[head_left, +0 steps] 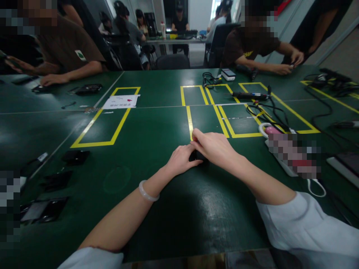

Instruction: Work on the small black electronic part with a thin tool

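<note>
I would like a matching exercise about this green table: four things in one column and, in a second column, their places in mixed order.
Things
1. small black object
2. white bracelet
3. white paper sheet
4. black pen-shaped tool

Places
A. across yellow tape lines, far right side
B. around the left wrist
C. between the left hand and the right hand
D. over the far end of the left yellow frame

Pairs: 1-C, 2-B, 3-D, 4-A
</note>
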`<control>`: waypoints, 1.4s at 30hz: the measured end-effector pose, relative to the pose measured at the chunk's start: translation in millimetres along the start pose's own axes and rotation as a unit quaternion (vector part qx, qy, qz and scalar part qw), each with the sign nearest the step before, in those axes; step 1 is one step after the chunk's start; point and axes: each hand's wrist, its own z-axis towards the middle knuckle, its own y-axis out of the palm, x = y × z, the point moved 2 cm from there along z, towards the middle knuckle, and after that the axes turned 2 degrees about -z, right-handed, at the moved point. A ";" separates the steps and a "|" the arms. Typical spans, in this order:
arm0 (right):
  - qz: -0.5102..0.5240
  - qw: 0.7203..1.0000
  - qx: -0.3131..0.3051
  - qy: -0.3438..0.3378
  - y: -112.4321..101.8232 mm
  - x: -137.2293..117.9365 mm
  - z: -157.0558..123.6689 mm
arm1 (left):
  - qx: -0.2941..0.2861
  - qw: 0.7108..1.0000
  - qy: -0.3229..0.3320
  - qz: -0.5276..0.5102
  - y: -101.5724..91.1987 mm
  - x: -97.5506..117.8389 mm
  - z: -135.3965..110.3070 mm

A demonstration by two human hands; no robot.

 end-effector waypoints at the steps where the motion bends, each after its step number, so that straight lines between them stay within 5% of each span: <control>1: 0.002 1.000 0.000 0.001 0.0 0.4 0.1 | -0.001 1.000 0.002 -0.001 0.0 0.1 0.1; 42: 0.010 1.000 -0.016 0.007 -2.0 0.1 0.3 | 0.001 1.000 0.003 -0.009 -2.3 2.5 0.4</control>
